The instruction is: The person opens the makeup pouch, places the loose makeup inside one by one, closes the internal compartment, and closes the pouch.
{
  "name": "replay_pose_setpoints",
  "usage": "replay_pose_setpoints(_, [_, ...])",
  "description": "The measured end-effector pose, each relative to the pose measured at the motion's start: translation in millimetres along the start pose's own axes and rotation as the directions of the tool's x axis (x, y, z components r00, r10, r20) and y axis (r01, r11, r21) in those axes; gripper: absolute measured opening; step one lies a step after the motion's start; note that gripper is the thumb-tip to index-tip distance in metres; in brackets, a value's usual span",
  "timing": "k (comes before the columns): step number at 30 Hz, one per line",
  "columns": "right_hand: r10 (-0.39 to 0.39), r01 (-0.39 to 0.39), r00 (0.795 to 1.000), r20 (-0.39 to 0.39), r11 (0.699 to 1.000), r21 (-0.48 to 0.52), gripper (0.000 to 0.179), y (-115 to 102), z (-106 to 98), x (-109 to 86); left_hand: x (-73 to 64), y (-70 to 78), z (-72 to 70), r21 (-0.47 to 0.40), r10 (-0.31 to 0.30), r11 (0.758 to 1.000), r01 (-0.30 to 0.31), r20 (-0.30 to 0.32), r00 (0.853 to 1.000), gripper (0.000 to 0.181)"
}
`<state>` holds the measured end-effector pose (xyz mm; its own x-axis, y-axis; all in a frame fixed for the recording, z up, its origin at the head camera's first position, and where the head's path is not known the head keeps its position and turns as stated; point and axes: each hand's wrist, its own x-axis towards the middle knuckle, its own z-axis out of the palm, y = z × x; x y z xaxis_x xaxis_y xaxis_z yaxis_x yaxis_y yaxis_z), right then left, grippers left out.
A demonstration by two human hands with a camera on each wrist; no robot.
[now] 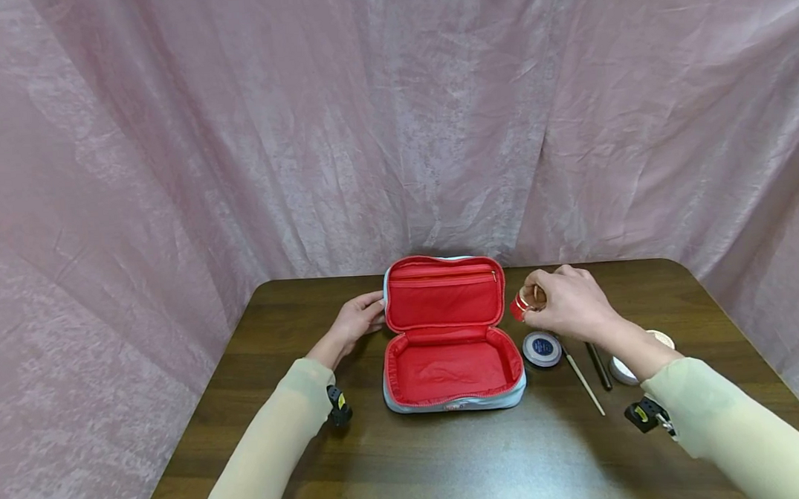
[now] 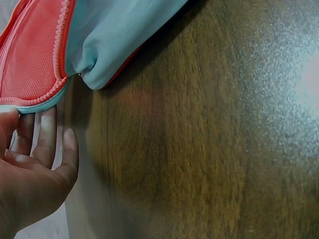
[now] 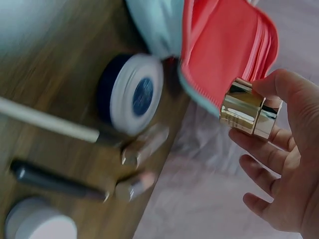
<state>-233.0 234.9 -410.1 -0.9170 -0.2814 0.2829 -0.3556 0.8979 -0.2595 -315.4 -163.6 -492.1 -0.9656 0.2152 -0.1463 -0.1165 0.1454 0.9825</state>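
Observation:
A light-blue cosmetic bag (image 1: 454, 370) with a red lining lies open, its lid raised at the back. My left hand (image 1: 359, 322) pinches the left edge of that lid, with the thumb (image 2: 7, 122) in front and fingers behind. To the right of the bag, my right hand (image 1: 569, 301) holds up a small shiny gold cosmetic container (image 3: 246, 108) between thumb and fingers. In the head view this container shows red at its lower end. Below that hand sits a round container (image 1: 541, 349) with a dark blue label on its lid.
On the wooden table (image 1: 382, 459), right of the bag, lie a makeup brush (image 1: 584, 381), a black slim stick (image 1: 599, 366) and a white round jar (image 1: 623, 371). Two small tubes show in the right wrist view, one clear-sided tube (image 3: 145, 144) nearer the round container. A pink curtain (image 1: 394, 130) hangs behind.

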Motion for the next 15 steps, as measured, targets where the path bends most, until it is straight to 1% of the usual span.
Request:
replay_pose_setpoints(8, [-0.073, 0.073, 0.995, 0.07, 0.997, 0.001, 0.027, -36.7, 17.4, 6.5, 0.5, -0.4, -0.4, 0.001, 0.001, 1.0, -0.001, -0.006, 1.0, 0.038])
replay_pose_setpoints(11, [-0.118, 0.119, 0.99, 0.083, 0.993, -0.015, 0.027, -45.8, 27.1, 6.9, 0.8, -0.6, -0.6, -0.008, -0.008, 1.0, 0.008, -0.01, 1.0, 0.038])
replay_pose_setpoints(15, [-0.158, 0.161, 0.982, 0.108, 0.987, -0.022, 0.026, -51.5, 40.3, 6.0, 1.4, -1.7, -0.6, -0.005, -0.004, 1.0, 0.004, -0.006, 1.0, 0.038])
